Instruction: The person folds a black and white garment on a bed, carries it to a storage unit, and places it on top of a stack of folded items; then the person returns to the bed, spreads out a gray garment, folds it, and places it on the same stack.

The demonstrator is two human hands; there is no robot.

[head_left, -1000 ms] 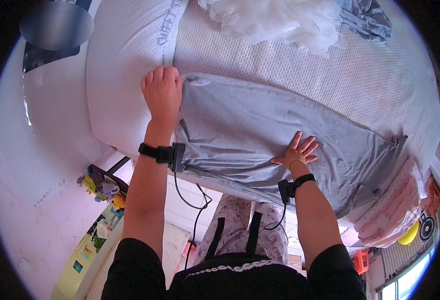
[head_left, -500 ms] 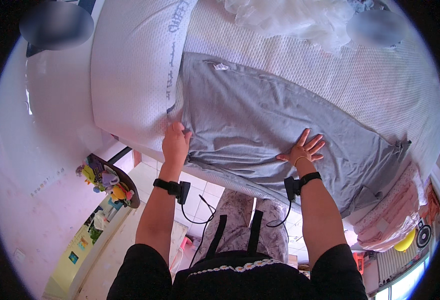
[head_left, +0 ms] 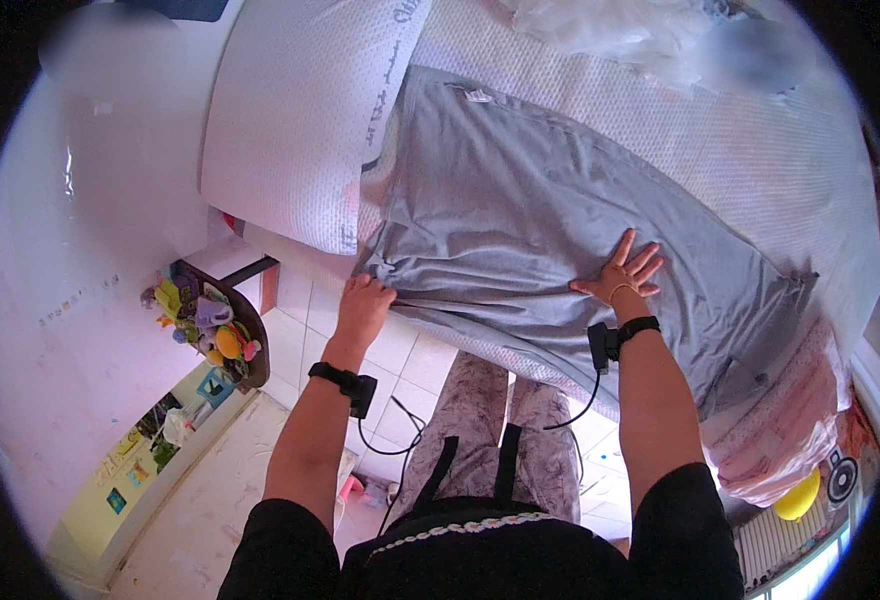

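A grey garment (head_left: 550, 220) lies spread flat across a bed (head_left: 760, 170) with a white textured cover, its near edge running along the bed's near side. The left hand (head_left: 365, 305) is closed on the garment's near-left corner, pinching the fabric at the bed's edge. The right hand (head_left: 622, 277) rests flat on the garment farther right, fingers spread, gripping nothing. Each wrist wears a black band with a cable. A white pillow (head_left: 300, 120) lies just left of the garment, touching its left edge. White cloth (head_left: 600, 25) is bunched beyond the garment's far end. Left of the bed, a small shelf (head_left: 210, 325) holds colourful toys over a tiled floor (head_left: 410, 350).
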